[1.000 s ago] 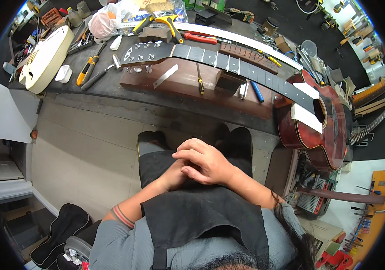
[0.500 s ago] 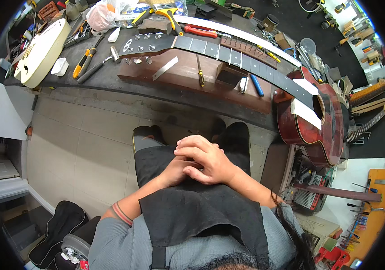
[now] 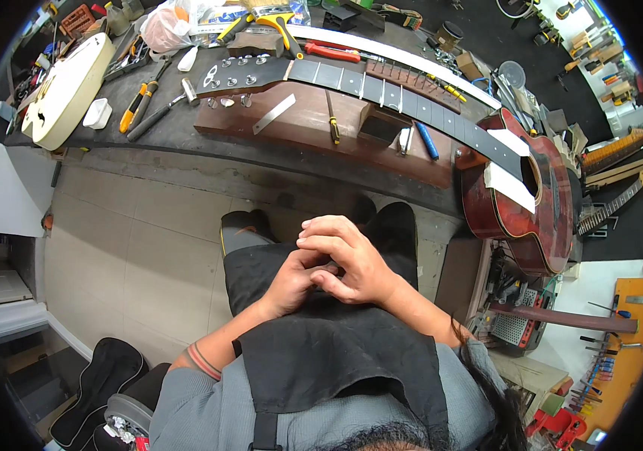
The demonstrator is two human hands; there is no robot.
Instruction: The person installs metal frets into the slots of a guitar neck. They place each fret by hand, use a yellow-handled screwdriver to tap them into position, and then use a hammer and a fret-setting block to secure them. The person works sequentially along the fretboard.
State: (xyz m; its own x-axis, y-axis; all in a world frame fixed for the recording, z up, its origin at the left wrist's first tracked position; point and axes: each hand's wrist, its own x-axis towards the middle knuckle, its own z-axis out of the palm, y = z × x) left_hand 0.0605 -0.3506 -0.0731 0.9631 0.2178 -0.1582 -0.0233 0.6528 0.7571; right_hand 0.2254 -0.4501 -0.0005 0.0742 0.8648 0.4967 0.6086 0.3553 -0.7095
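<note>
My right hand [image 3: 351, 267] rests curled over my left hand [image 3: 285, 286] above the black apron [image 3: 344, 353]; the left fingers are partly hidden beneath it, so whether anything is between them is unclear. Beyond both hands, a dark red acoustic guitar [image 3: 479, 203] lies along the bench edge at right, its neck [image 3: 432, 114] stretching left to the headstock [image 3: 231, 79]. White tape [image 3: 508, 188] sits either side of the fretboard. Under the neck are a brown block [image 3: 276, 120], a steel rule [image 3: 274, 113], a screwdriver [image 3: 333, 120] and a blue tool [image 3: 427, 140].
The dark bench [image 3: 141, 150] carries a cream guitar body [image 3: 66, 98], pliers [image 3: 135, 105], a hammer [image 3: 164, 113] and a plastic bag [image 3: 164, 34]. More necks [image 3: 614, 207] stand right, above a tool board [image 3: 626, 301]. A black case [image 3: 96, 383] lies lower left on the floor.
My hands have shifted slightly up, still together, with the left fingers bending a little more. The bench appears slightly higher in the picture than a second ago; nothing on it has moved.
</note>
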